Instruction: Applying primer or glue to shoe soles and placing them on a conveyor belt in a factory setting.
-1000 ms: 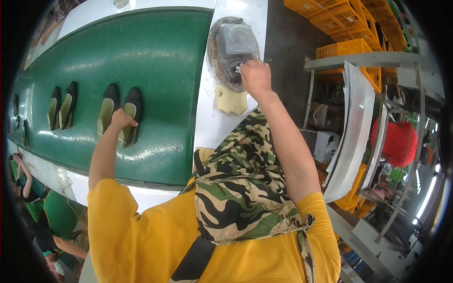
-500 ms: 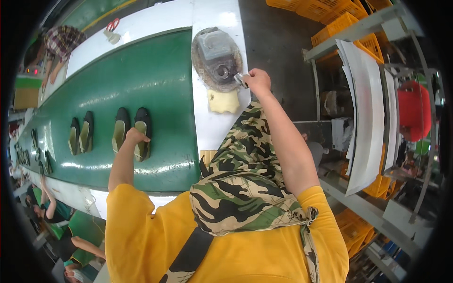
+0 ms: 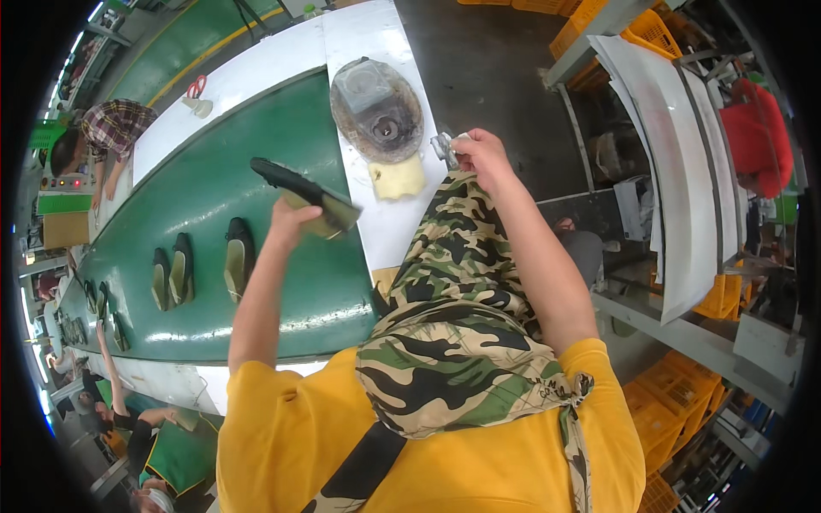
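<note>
My left hand [image 3: 293,221] is closed round the rear part of a dark shoe [image 3: 296,182] with an olive inside, lifted and tilted above the green belt [image 3: 308,291]. Its mate, another dark shoe [image 3: 239,256], stands on the belt, just left of my left forearm. In my right hand [image 3: 483,158] I pinch a small silvery-grey thing [image 3: 444,149] whose kind I cannot make out. That hand is beside an oval, stained tray [image 3: 344,120] holding a clear plastic box [image 3: 363,84] and a dark round cup [image 3: 387,128]. A pale yellow sponge-like pad [image 3: 398,178] lies at the tray's near end.
More shoes [image 3: 171,272] stand farther left on the belt. Red-handled scissors [image 3: 197,88] lie on the white far ledge. A person in a checked shirt [image 3: 117,128] works at the far left, with others at lower left. At right are a metal rack with white sheets [image 3: 671,188] and orange crates [image 3: 676,402].
My left hand has raised one shoe from the belt and brought it right, toward the white table. My right hand has drawn back from the tray with the grey thing.
</note>
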`<state>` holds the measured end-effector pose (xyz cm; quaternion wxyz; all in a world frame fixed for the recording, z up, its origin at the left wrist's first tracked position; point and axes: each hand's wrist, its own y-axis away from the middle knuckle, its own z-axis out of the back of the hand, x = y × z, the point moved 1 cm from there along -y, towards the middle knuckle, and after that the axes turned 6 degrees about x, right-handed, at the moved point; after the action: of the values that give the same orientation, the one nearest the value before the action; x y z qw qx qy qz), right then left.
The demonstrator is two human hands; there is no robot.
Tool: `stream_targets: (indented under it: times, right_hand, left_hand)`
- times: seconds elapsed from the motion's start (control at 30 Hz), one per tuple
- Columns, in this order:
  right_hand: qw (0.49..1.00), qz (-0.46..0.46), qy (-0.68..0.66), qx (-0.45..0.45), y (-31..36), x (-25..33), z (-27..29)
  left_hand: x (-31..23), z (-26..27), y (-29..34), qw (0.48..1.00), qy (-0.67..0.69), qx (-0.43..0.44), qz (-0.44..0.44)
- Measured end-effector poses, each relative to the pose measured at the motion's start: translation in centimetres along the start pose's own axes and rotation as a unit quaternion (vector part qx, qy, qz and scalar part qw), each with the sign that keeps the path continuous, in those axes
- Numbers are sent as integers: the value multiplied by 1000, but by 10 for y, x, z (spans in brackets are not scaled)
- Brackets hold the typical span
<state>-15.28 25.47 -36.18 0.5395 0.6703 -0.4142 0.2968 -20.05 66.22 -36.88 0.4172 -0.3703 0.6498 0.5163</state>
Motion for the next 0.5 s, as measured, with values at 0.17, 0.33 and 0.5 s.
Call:
stream_targets:
  times: [0.17,0.33,0.5]
  right_hand:
    - [991,115,68,32,25,23,-35]
    - [974,186,125,37,39,35,-48]
    - [963,204,175,-20,46,37,-44]
  left_hand:
    - [-34,-82,0,981,-101,25,-163]
    - [-64,-131,2,869,-392,53,-298]
    - [-78,-160,12,929,-193,88,-303]
